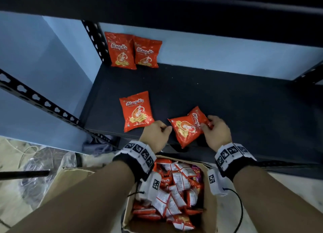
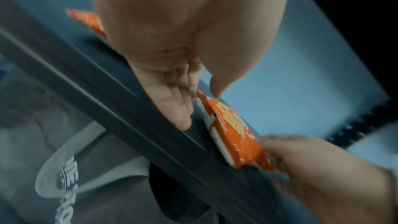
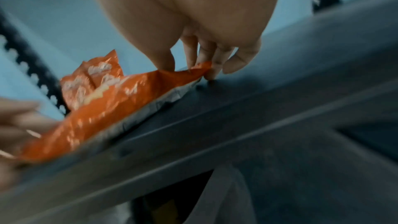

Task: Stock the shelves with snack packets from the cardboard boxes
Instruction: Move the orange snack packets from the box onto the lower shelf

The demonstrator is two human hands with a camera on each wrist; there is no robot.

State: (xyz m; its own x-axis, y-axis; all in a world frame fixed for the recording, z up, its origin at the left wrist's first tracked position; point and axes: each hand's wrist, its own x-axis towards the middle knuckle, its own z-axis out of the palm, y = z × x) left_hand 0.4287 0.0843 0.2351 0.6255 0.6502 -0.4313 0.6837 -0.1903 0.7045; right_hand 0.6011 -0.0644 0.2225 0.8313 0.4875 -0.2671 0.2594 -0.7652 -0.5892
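Note:
A red snack packet [image 1: 187,127] [image 2: 232,135] [image 3: 107,108] lies tilted on the front edge of the dark shelf [image 1: 227,106]. My right hand [image 1: 207,125] [image 3: 190,57] pinches its top edge between thumb and fingers. My left hand [image 1: 157,133] [image 2: 172,91] hovers at the packet's other corner with relaxed fingers, thumb tip by the corner, holding nothing. Another packet [image 1: 136,111] lies flat on the shelf to the left. Two packets [image 1: 122,50] [image 1: 147,52] stand against the back wall. Below my wrists, the open cardboard box [image 1: 212,206] holds several more packets [image 1: 174,189].
An upper shelf [image 1: 174,5] overhangs the space. Perforated black posts [image 1: 94,40] [image 1: 43,101] frame the left side. The shelf's right half is bare. On the floor at left lie crumpled plastic sheet [image 1: 40,162], a thin cable and a black rod [image 1: 24,174].

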